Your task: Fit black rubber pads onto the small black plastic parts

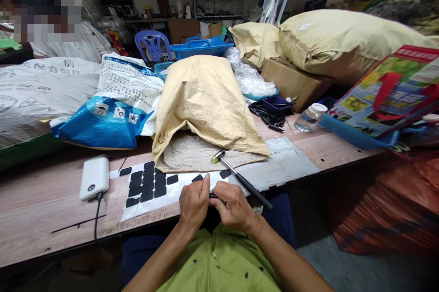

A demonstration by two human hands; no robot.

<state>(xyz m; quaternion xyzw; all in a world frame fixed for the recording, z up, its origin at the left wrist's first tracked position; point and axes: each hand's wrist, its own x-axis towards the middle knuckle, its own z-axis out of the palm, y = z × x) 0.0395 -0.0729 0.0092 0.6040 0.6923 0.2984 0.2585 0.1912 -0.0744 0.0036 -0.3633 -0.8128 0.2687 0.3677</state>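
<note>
Close together at the table's front edge, both my hands grip one small black piece (213,195), mostly hidden by the fingers, so I cannot make out its kind. My left hand (194,200) is closed on it with the thumb pointing up. Fingers curled, my right hand (233,203) holds its other side. Just beyond lies a small hammer (244,180) with a black handle and a yellowish tip, its head on the opening of a tan woven sack (209,100). Left of my hands, several black rounded patches (147,182) sit on a white sheet (132,212).
A white power bank (94,177) with a cable lies on the left. Filled sacks (120,95) line the back. On the right are black pieces (269,116), a clear jar (310,118) and a printed bag (387,95) in a blue tray. A person (41,13) is at far left.
</note>
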